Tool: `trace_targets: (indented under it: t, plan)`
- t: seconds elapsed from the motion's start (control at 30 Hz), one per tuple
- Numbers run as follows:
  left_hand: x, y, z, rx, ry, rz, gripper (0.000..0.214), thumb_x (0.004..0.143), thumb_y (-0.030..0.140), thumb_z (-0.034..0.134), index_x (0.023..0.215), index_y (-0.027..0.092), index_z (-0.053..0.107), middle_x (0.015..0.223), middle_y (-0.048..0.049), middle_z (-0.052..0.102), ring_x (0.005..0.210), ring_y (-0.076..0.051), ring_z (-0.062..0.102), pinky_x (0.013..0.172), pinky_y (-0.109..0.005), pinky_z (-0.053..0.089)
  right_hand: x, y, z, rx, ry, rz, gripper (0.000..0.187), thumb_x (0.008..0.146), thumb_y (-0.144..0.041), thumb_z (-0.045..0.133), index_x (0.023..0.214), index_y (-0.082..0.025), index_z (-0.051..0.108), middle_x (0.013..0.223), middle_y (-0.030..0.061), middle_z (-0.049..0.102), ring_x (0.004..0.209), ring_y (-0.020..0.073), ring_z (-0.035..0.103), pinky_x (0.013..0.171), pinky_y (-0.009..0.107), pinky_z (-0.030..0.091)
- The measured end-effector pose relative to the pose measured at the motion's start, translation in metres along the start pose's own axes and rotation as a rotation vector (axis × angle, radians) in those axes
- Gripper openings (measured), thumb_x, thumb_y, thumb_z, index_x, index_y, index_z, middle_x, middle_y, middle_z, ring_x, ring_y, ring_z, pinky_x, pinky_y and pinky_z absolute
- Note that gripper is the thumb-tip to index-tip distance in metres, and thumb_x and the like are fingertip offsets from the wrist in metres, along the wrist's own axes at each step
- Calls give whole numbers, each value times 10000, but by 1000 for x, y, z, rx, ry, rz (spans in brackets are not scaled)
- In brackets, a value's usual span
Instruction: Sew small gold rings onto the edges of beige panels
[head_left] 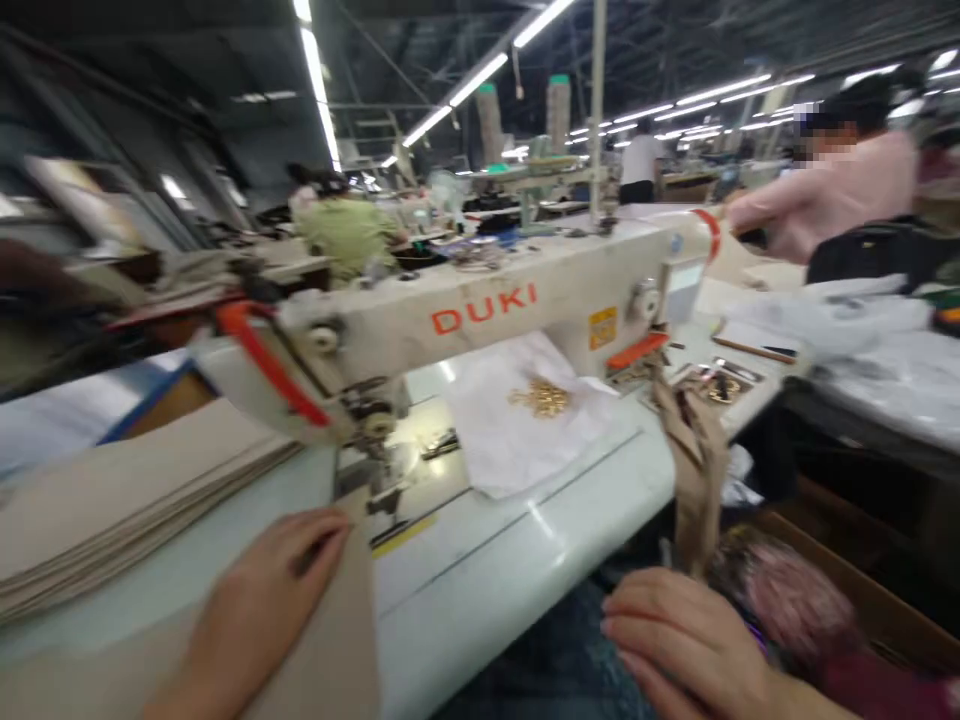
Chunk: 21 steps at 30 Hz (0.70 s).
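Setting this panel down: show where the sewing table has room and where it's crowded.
Free: the white sewing table strip below the tissue sheet, right of the beige panel. Crowded: the right, around the metal parts, and the left, under the stacked panels.

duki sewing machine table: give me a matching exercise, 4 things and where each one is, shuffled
Things:
1. small gold metal fittings
2. stacked flat tan sheets
3. left hand
4. crumpled tan strip

Places:
A. hanging over the white table's edge
B. on crumpled white paper
C. on a flat tan piece
D. at that table's left end

Pairs: 1-B, 2-D, 3-C, 4-A
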<state>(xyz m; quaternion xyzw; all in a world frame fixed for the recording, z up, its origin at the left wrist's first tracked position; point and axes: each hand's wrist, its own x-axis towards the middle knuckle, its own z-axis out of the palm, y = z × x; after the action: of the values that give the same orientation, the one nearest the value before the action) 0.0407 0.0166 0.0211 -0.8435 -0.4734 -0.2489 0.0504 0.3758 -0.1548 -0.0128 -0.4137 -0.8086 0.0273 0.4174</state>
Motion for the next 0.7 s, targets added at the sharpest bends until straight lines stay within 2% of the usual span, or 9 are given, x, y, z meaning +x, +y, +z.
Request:
trace_targets:
  t: [0.07, 0.13, 0.23, 0.33, 0.43, 0.5, 0.7]
  plan:
    - [-8, -8, -8, -5, 1, -6, 287, 868, 391, 437, 771, 227, 653, 846, -29, 695, 794, -202, 651, 770, -317, 529, 46, -7, 6, 20, -59, -166, 460, 848, -103, 565, 1282, -241, 503, 927, 79, 702, 875, 217, 655, 789, 318, 530]
    - [-10, -8, -8, -45, 4, -12, 245, 848, 326, 445, 766, 226, 653, 837, -38, 703, 801, -202, 653, 766, -309, 528, 86, -13, 22, 66, -111, -260, 345, 871, -110, 520, 1201, -200, 563, 913, 85, 693, 867, 207, 635, 797, 319, 517]
    - [-9, -2, -5, -105, 28, -19, 214, 829, 265, 453, 767, 218, 652, 820, -43, 706, 794, -199, 650, 752, -314, 530, 134, -16, 59, 86, -206, -282, 217, 898, -150, 458, 1036, -152, 625, 855, 90, 666, 817, 205, 588, 752, 334, 493]
    - [-10, 0, -4, -148, 27, -31, 190, 814, 226, 461, 753, 219, 641, 809, -39, 703, 793, -201, 644, 746, -325, 530, 167, -11, 98, -28, -283, -284, 171, 872, -144, 470, 916, -144, 635, 809, 79, 645, 794, 212, 555, 726, 330, 463]
    - [-11, -2, -5, -168, 21, -45, 169, 794, 185, 475, 737, 219, 631, 795, -36, 699, 784, -202, 641, 732, -325, 532, 187, -5, 127, -114, -341, -331, 131, 843, -132, 502, 804, -145, 626, 771, 68, 635, 757, 198, 542, 731, 310, 446]
    - [-11, -4, -5, -176, 23, -51, 173, 791, 164, 474, 728, 215, 626, 785, -37, 696, 773, -199, 642, 715, -318, 532, 194, -2, 139, -156, -366, -363, 106, 825, -139, 532, 772, -147, 624, 755, 60, 632, 739, 192, 534, 733, 299, 440]
    - [-11, -3, -3, -199, 50, -59, 171, 779, 132, 479, 720, 213, 618, 765, -23, 688, 752, -181, 638, 700, -295, 531, 194, 3, 146, -180, -395, -366, 105, 844, -140, 531, 797, -156, 624, 784, 49, 624, 774, 187, 523, 741, 282, 434]
